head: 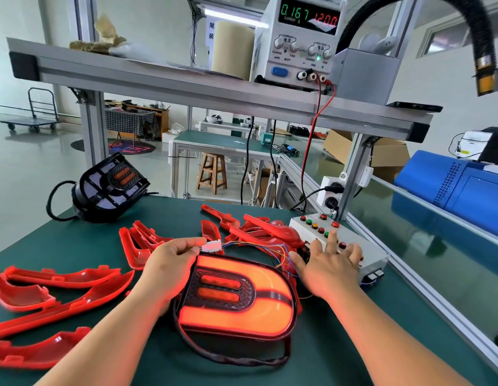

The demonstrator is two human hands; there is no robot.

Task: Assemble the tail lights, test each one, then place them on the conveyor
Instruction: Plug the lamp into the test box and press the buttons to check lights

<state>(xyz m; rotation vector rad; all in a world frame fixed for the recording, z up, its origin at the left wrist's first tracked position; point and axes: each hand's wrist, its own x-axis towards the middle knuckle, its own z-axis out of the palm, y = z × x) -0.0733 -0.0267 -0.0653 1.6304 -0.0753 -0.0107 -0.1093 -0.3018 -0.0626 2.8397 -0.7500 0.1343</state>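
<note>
Left hand (170, 263) pinches white connector (211, 246), right hand (330, 263) spread on switch box (373, 246); a tug unplugs lit tail light (236, 296), test fails.

Wooden stool (212, 174), flat trolley (30, 122), cardboard box (337, 146)

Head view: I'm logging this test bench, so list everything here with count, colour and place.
lit tail light: one, glowing red-orange, table centre
unlit tail light: one, black, far left, tilted
lens covers: many, red, scattered left and centre
connector: one, white, above lit tail light
switch box: one, grey, table right
power supply: one, white, top shelf
table: one, green
left hand: pinches connector
right hand: fingers spread on switch box
</note>
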